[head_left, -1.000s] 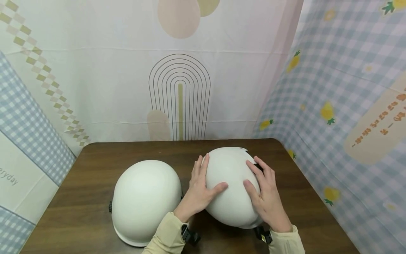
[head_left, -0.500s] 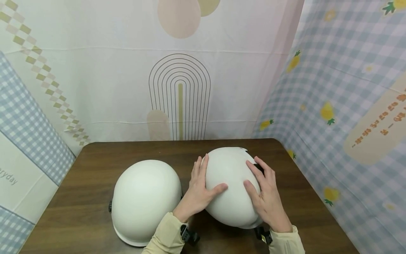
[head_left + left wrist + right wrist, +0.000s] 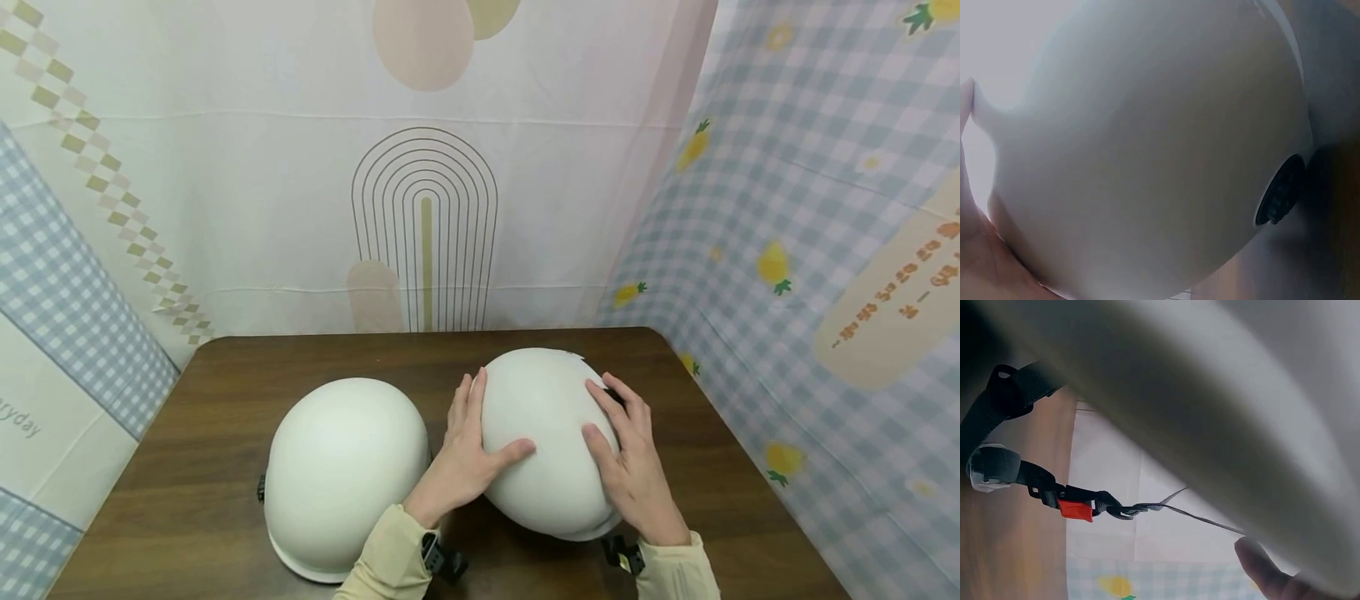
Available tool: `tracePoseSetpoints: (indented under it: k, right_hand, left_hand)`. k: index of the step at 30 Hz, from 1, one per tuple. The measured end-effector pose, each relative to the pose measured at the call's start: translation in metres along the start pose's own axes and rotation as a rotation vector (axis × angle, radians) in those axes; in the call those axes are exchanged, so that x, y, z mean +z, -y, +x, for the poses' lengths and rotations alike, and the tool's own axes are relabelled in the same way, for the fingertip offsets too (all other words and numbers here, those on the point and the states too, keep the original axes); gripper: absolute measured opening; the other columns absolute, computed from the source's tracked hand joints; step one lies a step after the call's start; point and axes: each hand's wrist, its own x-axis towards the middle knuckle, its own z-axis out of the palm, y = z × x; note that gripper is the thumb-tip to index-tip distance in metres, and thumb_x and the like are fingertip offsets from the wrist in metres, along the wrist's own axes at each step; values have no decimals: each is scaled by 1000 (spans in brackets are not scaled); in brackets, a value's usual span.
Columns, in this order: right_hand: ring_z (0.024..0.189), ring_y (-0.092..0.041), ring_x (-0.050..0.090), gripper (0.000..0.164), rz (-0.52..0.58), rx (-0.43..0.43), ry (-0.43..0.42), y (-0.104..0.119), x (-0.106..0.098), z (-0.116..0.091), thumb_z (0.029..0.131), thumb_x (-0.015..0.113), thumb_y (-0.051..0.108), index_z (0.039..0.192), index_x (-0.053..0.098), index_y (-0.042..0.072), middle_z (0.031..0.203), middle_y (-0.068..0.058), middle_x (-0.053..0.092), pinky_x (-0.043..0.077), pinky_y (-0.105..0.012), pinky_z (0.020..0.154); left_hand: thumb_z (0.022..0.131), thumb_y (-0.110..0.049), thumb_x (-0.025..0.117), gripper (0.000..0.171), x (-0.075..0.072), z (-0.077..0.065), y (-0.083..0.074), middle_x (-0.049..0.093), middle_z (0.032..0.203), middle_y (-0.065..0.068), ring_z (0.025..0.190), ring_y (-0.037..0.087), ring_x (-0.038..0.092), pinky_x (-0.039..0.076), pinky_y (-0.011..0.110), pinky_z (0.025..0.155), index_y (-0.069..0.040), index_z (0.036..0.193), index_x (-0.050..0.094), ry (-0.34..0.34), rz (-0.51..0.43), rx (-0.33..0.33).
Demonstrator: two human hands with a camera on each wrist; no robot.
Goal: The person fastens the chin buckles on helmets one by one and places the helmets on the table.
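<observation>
Two white helmets stand side by side on a brown wooden table. Both my hands hold the right helmet (image 3: 543, 450), which is tilted. My left hand (image 3: 465, 454) grips its left side, fingers along the flank and thumb over the dome. From the right, my right hand (image 3: 633, 458) holds the helmet near its raised rim, its thumb on the dome. A dark strap (image 3: 1085, 497) with a red buckle piece (image 3: 1075, 509) hangs below that rim in the right wrist view. The left wrist view shows a round black fitting (image 3: 1280, 190) low on the held helmet. Some fingertips are hidden.
The other helmet (image 3: 348, 471) sits dome up, close to my left forearm, with a black knob (image 3: 261, 488) on its left. Patterned cloth (image 3: 262, 208) hangs behind the table (image 3: 202, 400). Checked cloth (image 3: 750, 208) borders the right side.
The right helmet has shifted and turned slightly leftward in my hands. My left hand has moved a little left with it. The left helmet has stayed still.
</observation>
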Motion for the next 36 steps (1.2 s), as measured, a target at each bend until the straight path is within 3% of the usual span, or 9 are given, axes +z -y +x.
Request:
tracePoseSetpoints:
  k: [5, 12, 16, 20, 25, 30, 36]
  right_hand:
    - [139, -25, 20, 53, -2, -15, -3, 0, 1, 1, 98, 58, 20, 148, 43, 30, 156, 6, 23, 31, -67, 95]
    - [137, -41, 22, 49, -111, -92, -30, 4, 2, 1, 101, 50, 15, 149, 42, 22, 158, -6, 17, 9, -65, 99]
    - [138, -38, 20, 47, -118, -89, 1, 10, 1, 0, 103, 48, 15, 149, 43, 24, 159, -5, 13, 9, -64, 99]
    - [138, -36, 18, 54, -121, -55, 16, 12, 1, -1, 97, 60, 23, 148, 42, 28, 159, -3, 12, 12, -64, 98]
    - [135, -45, 17, 63, -140, -20, 11, 10, 2, -2, 89, 70, 31, 147, 43, 30, 159, -7, 12, 14, -65, 96]
    - [133, -48, 17, 63, -132, 22, 2, 8, 2, -3, 89, 71, 33, 146, 44, 33, 159, -5, 12, 17, -65, 94]
    - [133, -47, 16, 63, -104, 46, 8, 8, 1, -4, 89, 71, 32, 146, 44, 35, 159, -2, 11, 19, -66, 92]
  left_hand:
    - [77, -67, 68, 106, 0, 0, 2, 1, 162, 3, 147, 30, 2, 27, 64, 104, -44, 153, -3, -4, -6, 1]
    - [76, -69, 68, 107, 2, 0, 0, -1, 162, 1, 147, 28, 2, 30, 63, 103, -42, 154, -1, 0, -7, -12]
    - [75, -69, 68, 109, 2, -1, -1, -3, 162, 2, 147, 28, 1, 31, 63, 102, -38, 156, 1, -4, -7, -17]
    - [75, -70, 68, 110, 3, -2, -1, -3, 162, 3, 146, 31, 4, 33, 63, 101, -39, 155, 0, 0, 2, -25]
    - [74, -70, 69, 111, 3, -2, -1, -4, 161, 4, 146, 34, 6, 35, 62, 99, -43, 154, -4, 17, 4, -36]
    - [73, -70, 70, 115, 3, -4, -1, -7, 161, 1, 146, 33, 4, 35, 62, 100, -46, 151, -12, 40, -16, -67]
    - [72, -70, 71, 116, 3, -5, -1, -6, 161, 1, 146, 34, 6, 35, 61, 100, -46, 151, -11, 39, -21, -79]
